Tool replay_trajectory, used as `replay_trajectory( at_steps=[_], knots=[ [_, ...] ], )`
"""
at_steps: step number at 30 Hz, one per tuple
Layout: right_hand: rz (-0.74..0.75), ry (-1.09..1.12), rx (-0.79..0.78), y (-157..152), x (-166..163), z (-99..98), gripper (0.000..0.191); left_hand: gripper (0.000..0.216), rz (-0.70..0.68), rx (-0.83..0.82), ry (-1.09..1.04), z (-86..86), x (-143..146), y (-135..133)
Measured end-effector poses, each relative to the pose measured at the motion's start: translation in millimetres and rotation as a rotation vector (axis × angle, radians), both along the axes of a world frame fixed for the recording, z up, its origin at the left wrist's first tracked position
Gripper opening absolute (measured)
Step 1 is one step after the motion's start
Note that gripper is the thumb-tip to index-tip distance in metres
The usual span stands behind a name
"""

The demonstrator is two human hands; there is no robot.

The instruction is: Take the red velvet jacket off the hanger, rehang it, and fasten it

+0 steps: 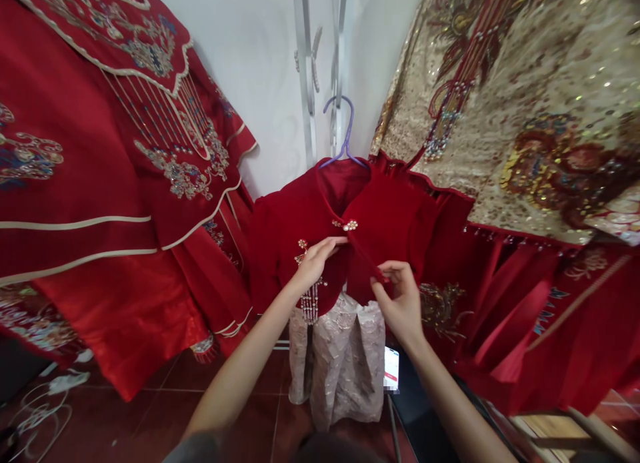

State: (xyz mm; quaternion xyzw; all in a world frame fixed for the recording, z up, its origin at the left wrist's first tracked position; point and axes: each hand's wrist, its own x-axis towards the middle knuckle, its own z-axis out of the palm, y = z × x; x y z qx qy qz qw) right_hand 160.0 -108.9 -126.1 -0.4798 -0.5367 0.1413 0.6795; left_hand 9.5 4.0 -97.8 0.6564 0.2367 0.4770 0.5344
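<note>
A short red velvet jacket [290, 229] hangs on a purple hanger [345, 133] from a white metal stand [306, 69]. A pearl clasp [346, 225] closes its collar, and a beaded tassel [310, 303] hangs from its left front panel. My left hand [316, 259] pinches the edge of the left front panel just below the clasp. My right hand [397, 299] grips the edge of the right front panel lower down. Under the jacket hangs a pale pink sequined skirt [343, 363].
A large red embroidered gown [100, 203] fills the left side. A gold and red sequined robe [525, 103] hangs on the right, with red pleats [520, 316] below it. Cables [45, 403] lie on the dark red tiled floor. A white tag [391, 368] shows beside the skirt.
</note>
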Motion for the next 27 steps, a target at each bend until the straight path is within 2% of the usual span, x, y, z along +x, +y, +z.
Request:
replay_trajectory(
  at_steps=[2,4,7,11,14,17,21,27],
  knots=[
    [0.025,-0.019,0.055,-14.0,2.6,17.7,0.02,0.035,-0.008,-0.028,0.004,-7.2,6.6,5.2],
    [0.118,-0.092,0.083,-24.6,-1.7,35.3,0.022,0.038,0.016,-0.084,-0.008,-10.5,14.3,4.3],
    [0.222,-0.274,0.081,-27.3,-16.0,48.7,0.023,0.044,0.015,-0.174,-0.096,-5.7,21.0,-11.3],
    [0.309,-0.351,0.008,-8.5,-34.9,36.9,0.017,0.064,-0.032,-0.305,-0.186,2.0,9.1,-46.4],
    [0.308,-0.233,-0.052,8.6,-44.0,19.6,0.01,0.063,-0.016,-0.371,-0.215,-6.3,-8.4,-69.0],
    [0.334,-0.069,-0.095,18.4,-49.9,8.2,0.016,0.05,0.147,-0.384,-0.281,-21.9,-20.9,-82.3],
    [0.325,-0.063,-0.147,21.6,-56.2,3.8,0.022,0.032,0.466,-0.331,-0.316,-34.8,-25.8,-85.2],
    [0.355,0.031,-0.135,34.9,-59.0,1.6,0.019,0.024,0.565,-0.158,-0.152,-29.6,-28.4,-69.7]
  ],
)
